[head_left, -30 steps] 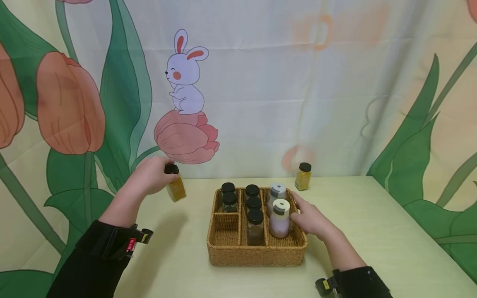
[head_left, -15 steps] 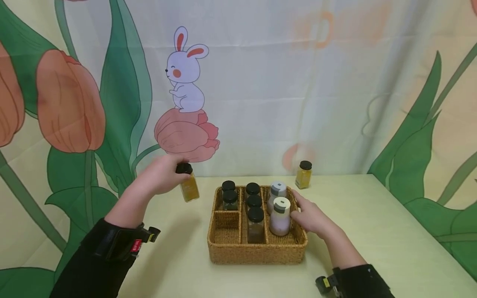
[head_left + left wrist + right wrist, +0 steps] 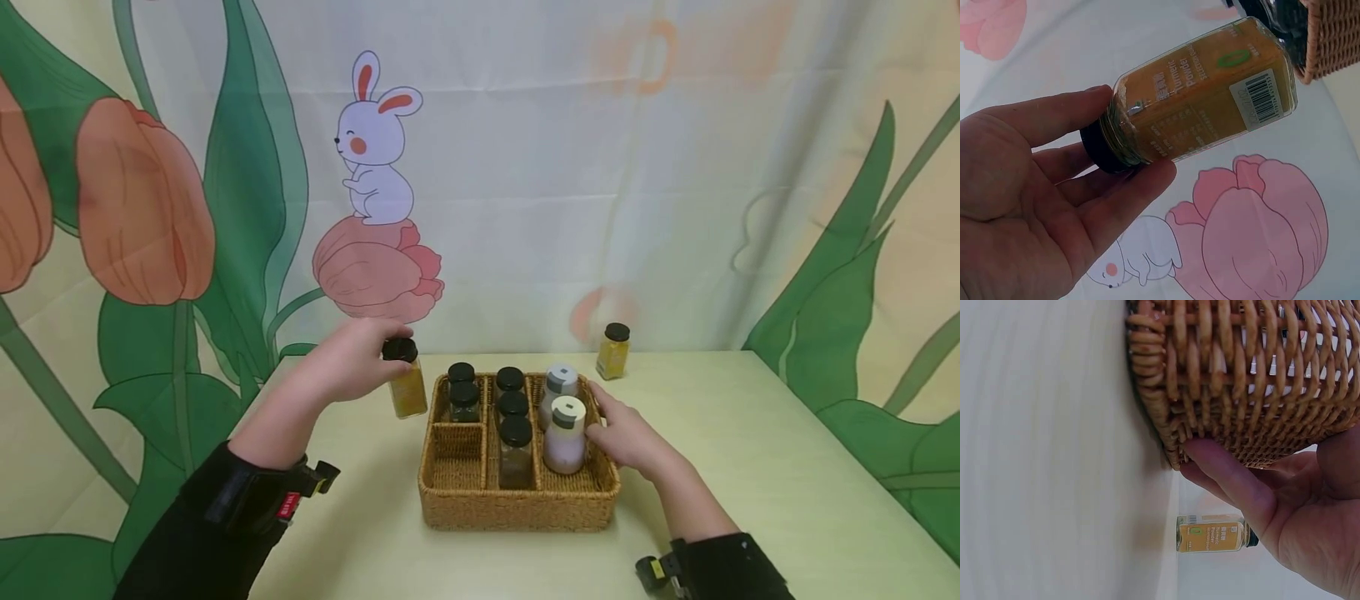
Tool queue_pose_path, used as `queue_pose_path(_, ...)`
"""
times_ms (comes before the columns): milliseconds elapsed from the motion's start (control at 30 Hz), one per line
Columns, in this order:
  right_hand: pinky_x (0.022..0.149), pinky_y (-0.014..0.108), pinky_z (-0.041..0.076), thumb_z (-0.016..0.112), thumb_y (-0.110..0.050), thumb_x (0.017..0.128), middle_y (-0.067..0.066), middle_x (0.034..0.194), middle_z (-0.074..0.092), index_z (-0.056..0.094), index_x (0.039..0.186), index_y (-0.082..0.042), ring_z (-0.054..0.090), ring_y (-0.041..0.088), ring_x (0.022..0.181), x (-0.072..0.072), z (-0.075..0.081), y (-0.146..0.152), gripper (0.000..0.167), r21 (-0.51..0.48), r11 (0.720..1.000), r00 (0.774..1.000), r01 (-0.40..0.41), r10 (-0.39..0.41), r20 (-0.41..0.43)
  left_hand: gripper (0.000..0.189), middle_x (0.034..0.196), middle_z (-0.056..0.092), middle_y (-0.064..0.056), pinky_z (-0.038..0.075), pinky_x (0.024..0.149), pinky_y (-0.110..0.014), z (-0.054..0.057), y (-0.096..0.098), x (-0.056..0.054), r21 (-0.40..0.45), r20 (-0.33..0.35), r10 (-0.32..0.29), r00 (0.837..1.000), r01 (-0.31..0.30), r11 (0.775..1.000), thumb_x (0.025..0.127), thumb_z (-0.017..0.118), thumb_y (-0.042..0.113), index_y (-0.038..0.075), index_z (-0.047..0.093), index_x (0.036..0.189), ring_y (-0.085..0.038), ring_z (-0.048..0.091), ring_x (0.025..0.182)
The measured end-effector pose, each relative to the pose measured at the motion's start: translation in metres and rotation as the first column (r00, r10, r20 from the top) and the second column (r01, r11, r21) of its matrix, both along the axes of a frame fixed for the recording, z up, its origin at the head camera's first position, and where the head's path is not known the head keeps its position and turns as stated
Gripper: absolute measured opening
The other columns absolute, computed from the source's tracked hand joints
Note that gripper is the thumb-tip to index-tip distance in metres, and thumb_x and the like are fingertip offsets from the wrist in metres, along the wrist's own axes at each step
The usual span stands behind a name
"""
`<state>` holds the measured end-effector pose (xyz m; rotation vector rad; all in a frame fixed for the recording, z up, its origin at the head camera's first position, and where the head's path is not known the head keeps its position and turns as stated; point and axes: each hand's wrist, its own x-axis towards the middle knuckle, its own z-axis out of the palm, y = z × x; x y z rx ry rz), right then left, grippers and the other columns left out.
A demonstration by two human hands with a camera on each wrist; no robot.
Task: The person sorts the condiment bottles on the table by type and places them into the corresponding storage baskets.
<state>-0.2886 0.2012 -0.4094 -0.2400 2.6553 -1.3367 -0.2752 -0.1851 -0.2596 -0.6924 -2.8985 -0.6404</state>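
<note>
My left hand [image 3: 352, 358] holds a glass jar of turmeric powder [image 3: 408, 394] by its black lid and neck, above the table at the basket's left. In the left wrist view the label and barcode of the turmeric jar [image 3: 1204, 90] face the camera, and thumb and fingers pinch its neck. A woven basket [image 3: 517, 510] with several compartments sits on the table. My right hand [image 3: 630, 433] grips its right wall, thumb at the rim; the right wrist view has the fingers [image 3: 1229, 475] against the outer weave.
Black-lidded jars [image 3: 515, 454] stand in the basket's middle column and back left compartment. Two white-topped shakers [image 3: 564, 442] fill part of the right column. Another turmeric jar [image 3: 613, 354] stands behind the basket at right, before a printed curtain [image 3: 525, 208].
My left hand has carried the turmeric jar rightward, from well left of the basket to close beside its back left corner. The right hand and basket have stayed in place.
</note>
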Motion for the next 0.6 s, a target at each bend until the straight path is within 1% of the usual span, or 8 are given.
queue_pose_path(100,0.046,0.032,0.042,0.051,-0.003,0.09,0.038,0.153,0.032,0.01,0.165,-0.009,0.042,0.015,0.048,0.0,0.001,-0.001,0.085,-0.004,1.0,1.0,-0.003,0.003,0.0,0.046,0.117,0.069,-0.011,0.053,0.091,-0.046,0.001,0.006,0.004,-0.014,-0.018,-0.03,0.999,0.03,0.999,0.091,0.076,0.017,0.001,0.065,0.133,-0.027,0.064,0.103)
queue_pose_path(200,0.046,0.032,0.042,0.051,-0.003,0.09,0.039,0.153,0.032,0.01,0.165,-0.009,0.042,0.015,0.048,-0.001,0.001,-0.001,0.085,-0.005,1.0,1.0,0.0,0.0,-0.001,0.045,0.115,0.07,-0.008,0.053,0.091,-0.045,0.001,0.013,0.006,-0.02,-0.014,-0.061,0.998,0.06,0.998,0.091,0.077,0.018,0.002,0.066,0.132,-0.025,0.065,0.103)
queue_pose_path(300,0.046,0.032,0.043,0.051,-0.003,0.09,0.038,0.153,0.033,0.01,0.165,-0.01,0.043,0.015,0.048,-0.001,0.001,-0.001,0.085,-0.006,1.0,1.0,0.0,0.0,0.002,0.045,0.114,0.07,-0.007,0.053,0.09,-0.043,-0.001,0.019,0.007,-0.018,0.002,-0.076,0.997,0.076,0.997,0.091,0.076,0.018,0.002,0.066,0.132,-0.022,0.065,0.1)
queue_pose_path(433,0.046,0.031,0.043,0.051,-0.003,0.09,0.038,0.153,0.033,0.01,0.165,-0.01,0.043,0.016,0.048,-0.002,0.0,-0.001,0.086,-0.007,1.0,1.0,0.002,-0.002,0.006,0.046,0.118,0.069,-0.007,0.053,0.09,-0.042,-0.004,0.025,0.008,-0.019,0.03,-0.089,0.996,0.089,0.996,0.091,0.077,0.017,0.002,0.065,0.132,-0.021,0.065,0.101)
queue_pose_path(600,0.046,0.032,0.043,0.052,-0.003,0.09,0.037,0.153,0.034,0.011,0.165,-0.01,0.044,0.016,0.048,-0.002,-0.001,0.0,0.086,-0.002,1.0,1.0,0.004,-0.004,0.002,0.047,0.124,0.068,-0.008,0.053,0.093,-0.043,-0.009,0.033,0.009,-0.03,0.051,-0.1,0.994,0.102,0.994,0.09,0.077,0.018,0.002,0.065,0.133,-0.024,0.064,0.11)
